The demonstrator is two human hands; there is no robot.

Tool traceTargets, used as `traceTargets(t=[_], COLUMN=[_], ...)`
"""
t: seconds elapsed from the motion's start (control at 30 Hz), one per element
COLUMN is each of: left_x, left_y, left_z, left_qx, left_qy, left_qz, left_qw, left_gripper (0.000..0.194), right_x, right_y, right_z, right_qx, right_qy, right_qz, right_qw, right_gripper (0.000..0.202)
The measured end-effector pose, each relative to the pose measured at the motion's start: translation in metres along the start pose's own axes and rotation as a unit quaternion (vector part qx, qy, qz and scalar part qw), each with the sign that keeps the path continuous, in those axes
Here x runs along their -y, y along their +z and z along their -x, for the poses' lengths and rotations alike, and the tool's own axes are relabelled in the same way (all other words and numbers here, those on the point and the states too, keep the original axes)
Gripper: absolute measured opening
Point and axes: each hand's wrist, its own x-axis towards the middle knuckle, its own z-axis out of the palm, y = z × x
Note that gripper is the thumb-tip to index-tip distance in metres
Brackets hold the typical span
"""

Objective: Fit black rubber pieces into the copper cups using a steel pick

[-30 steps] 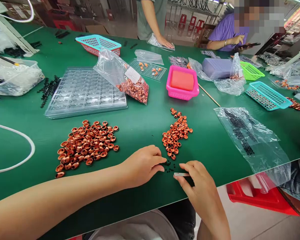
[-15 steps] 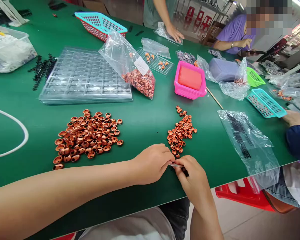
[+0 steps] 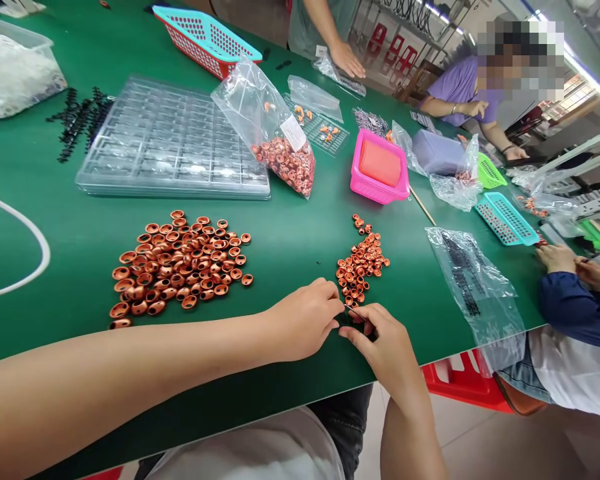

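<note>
My left hand (image 3: 307,320) is closed, its fingertips pinched together over the table at the near end of a small pile of copper-coloured hollow beads (image 3: 363,263). What they pinch is too small to make out. Facing it, my right hand (image 3: 385,340) is curled round a thin metal strip (image 3: 353,311), whose tip reaches the left fingertips. The right thumb stands a little apart from the index finger. Beyond my left forearm spreads a larger pile of bigger copper-coloured hollow beads (image 3: 180,263).
A clear compartment tray (image 3: 175,140) lies behind the larger pile, with a bag of copper-coloured pieces (image 3: 287,163) against it. Further right stand a pink basket (image 3: 380,190) and a plastic bag of black parts (image 3: 473,287). Co-workers sit or stand around the green table (image 3: 290,227).
The camera view has shifted slightly. My right thumb has moved away from the index finger, and the metal strip now shows thinner. The seated co-worker's hands at right have come into view.
</note>
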Motion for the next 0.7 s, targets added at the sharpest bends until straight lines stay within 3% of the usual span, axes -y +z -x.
traceTargets(t=[0.27, 0.7], left_x=[0.004, 0.004], left_y=[0.008, 0.011], left_z=[0.0, -0.003], left_qx=[-0.027, -0.033], left_qy=[0.015, 0.019], left_qz=[0.029, -0.009], left_qw=[0.999, 0.999], left_gripper=[0.02, 0.019], right_x=[0.003, 0.007], right_y=[-0.001, -0.007], right_z=[-0.01, -0.013], right_qx=[0.03, 0.053], right_qy=[-0.011, -0.036], right_qz=[-0.021, -0.008], right_qw=[0.999, 0.998], right_gripper=[0.014, 0.018])
